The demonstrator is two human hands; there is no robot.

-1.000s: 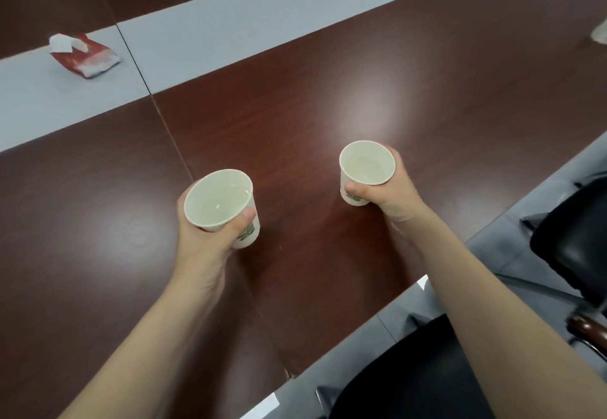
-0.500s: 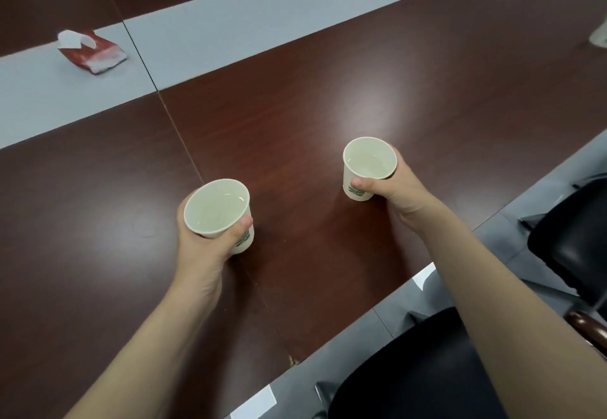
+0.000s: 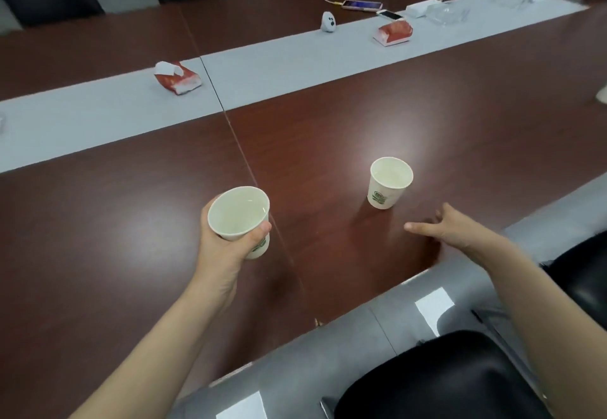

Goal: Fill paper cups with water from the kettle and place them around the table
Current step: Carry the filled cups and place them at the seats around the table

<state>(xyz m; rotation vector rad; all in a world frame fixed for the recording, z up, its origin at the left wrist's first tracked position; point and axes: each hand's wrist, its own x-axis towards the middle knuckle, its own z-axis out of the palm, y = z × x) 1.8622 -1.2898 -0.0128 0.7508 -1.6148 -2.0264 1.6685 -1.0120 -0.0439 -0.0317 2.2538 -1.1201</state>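
Item, left: paper cup [image 3: 238,213], upright and seemingly holding water, gripped round its wall by the left hand [image 3: 226,247] above the table [image 3: 115,221], apparently kept level against spilling until it gets a place. Item, right: second cup [image 3: 391,183], standing free on the table opposite a black chair [image 3: 443,376], likely that seat's setting. The right hand [image 3: 460,229] is near it but apart, fingers spread and empty.

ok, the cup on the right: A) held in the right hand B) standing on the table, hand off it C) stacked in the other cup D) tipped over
B: the cup stands upright on the table, and the open right hand is apart from it.
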